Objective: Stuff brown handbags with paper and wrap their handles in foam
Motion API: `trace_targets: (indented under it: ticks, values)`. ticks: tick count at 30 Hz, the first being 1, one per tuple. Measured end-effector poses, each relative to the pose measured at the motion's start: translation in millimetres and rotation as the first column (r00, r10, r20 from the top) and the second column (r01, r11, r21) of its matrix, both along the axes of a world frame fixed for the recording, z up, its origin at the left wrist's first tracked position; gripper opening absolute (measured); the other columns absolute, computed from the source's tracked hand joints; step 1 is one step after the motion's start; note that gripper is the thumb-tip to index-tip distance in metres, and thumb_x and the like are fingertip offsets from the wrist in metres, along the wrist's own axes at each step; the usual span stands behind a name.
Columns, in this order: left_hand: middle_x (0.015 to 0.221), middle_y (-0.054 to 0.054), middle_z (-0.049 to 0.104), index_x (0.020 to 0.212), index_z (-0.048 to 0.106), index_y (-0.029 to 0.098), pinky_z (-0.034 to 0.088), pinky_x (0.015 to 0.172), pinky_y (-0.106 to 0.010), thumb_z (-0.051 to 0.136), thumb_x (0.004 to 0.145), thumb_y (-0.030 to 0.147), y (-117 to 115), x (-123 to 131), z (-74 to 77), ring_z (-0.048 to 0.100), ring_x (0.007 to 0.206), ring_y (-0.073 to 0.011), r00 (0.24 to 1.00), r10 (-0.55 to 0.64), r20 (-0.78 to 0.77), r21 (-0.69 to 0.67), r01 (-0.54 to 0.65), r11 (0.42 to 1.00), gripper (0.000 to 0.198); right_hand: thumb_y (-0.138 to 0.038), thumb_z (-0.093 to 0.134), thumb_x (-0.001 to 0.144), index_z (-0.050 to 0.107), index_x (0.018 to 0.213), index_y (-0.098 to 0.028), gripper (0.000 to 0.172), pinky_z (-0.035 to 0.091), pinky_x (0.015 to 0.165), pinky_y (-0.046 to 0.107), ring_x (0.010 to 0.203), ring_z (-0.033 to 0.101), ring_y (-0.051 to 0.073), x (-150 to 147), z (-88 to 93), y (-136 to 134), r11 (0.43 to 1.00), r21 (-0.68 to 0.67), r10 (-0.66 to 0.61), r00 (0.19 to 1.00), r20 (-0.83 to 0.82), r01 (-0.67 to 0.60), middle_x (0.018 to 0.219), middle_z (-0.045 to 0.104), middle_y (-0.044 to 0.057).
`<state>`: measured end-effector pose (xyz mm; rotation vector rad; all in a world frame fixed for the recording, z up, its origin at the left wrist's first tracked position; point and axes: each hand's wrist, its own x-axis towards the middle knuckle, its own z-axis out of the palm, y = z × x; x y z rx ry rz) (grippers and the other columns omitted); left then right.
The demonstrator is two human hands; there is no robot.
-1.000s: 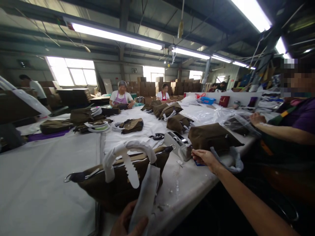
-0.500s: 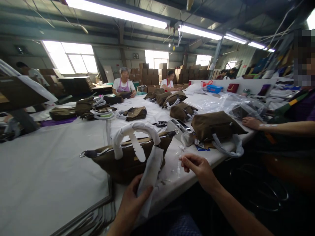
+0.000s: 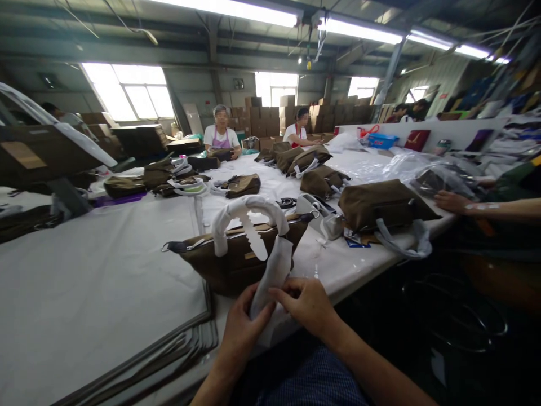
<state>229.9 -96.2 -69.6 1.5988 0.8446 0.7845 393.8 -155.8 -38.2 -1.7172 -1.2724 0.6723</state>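
Observation:
A dark olive handbag (image 3: 236, 254) stands at the table's edge before me, its zipper along the top. White wrapping covers its arched handle (image 3: 247, 206), and a white notched tag (image 3: 256, 239) hangs inside the arch. From the handle's right end a strip of white wrapping (image 3: 276, 262) runs down toward me. My left hand (image 3: 243, 330) grips the strip's lower part between thumb and fingers. My right hand (image 3: 306, 304) is closed at the strip's right edge, fingertips pressed against it; anything small between them is hidden.
Another olive bag (image 3: 384, 206) with wrapped handles lies at the right, next to a tape dispenser (image 3: 329, 223). Several more bags (image 3: 321, 180) sit farther back. At the right a co-worker's hand (image 3: 452, 200) rests by clear plastic. Flat dark-edged sheets (image 3: 169, 355) are stacked at front left.
My right hand has moved left and down from beside the bag to the white strip, where it touches near my left hand. The camera view has shifted slightly.

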Motion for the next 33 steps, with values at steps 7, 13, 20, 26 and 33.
trace_targets:
  ticks: [7,13,20,26,33]
  values:
    - [0.109,-0.009,0.075,0.114,0.069,0.017,0.051,0.089,-0.034,0.078,0.074,0.045,-9.5,3.4,16.1,0.067,0.104,-0.0299,0.989,0.04,0.143,-0.229,-0.006,0.973,0.049,-0.058,0.072,0.079,0.068,0.066,-0.015,0.045,0.04,0.045,0.022,0.044,0.053,0.011,11.0,-13.2,0.3,0.99,-0.035,0.116,0.928,-0.354,-0.138,0.054,0.063,0.001]
    - [0.103,-0.008,0.075,0.115,0.067,0.018,0.052,0.079,-0.03,0.083,0.068,0.048,-15.5,4.5,22.9,0.069,0.092,-0.0259,0.958,0.065,0.278,-0.483,0.081,0.872,0.058,-0.048,0.07,0.085,0.075,0.091,-0.014,0.035,0.052,0.071,0.027,0.069,0.065,0.014,21.5,-25.8,-3.0,0.92,0.151,0.383,0.747,-0.544,-0.362,0.078,0.07,0.004]
    - [0.114,-0.011,0.073,0.121,0.065,0.018,0.05,0.084,-0.031,0.083,0.071,0.044,-17.1,6.8,17.7,0.068,0.103,-0.0275,0.945,0.036,0.325,-0.496,0.138,0.857,0.059,-0.022,0.062,0.091,0.063,0.117,-0.018,0.027,0.053,0.08,0.03,0.084,0.067,0.017,13.2,-29.3,-8.7,0.939,0.211,0.339,0.832,-0.44,-0.271,0.092,0.071,0.003]
    - [0.133,-0.013,0.066,0.137,0.056,0.022,0.05,0.098,-0.039,0.084,0.07,0.043,-24.2,13.1,22.0,0.062,0.121,-0.0337,0.949,0.038,0.312,-0.485,0.124,0.866,0.076,-0.017,0.06,0.084,0.056,0.116,-0.022,0.032,0.05,0.056,0.024,0.065,0.064,0.014,-1.7,-29.9,0.3,0.986,0.148,0.134,0.889,-0.437,-0.076,0.092,0.072,0.001]
    - [0.145,-0.011,0.058,0.14,0.054,0.024,0.039,0.115,-0.042,0.084,0.071,0.041,-10.2,11.9,5.1,0.049,0.137,-0.0338,0.958,0.019,0.287,-0.311,0.074,0.948,0.077,-0.048,0.063,0.091,0.07,0.102,-0.018,0.033,0.054,0.076,0.033,0.077,0.067,0.02,-2.5,-15.2,-12.1,0.984,0.164,0.162,0.742,-0.65,-0.07,0.088,0.072,0.006]
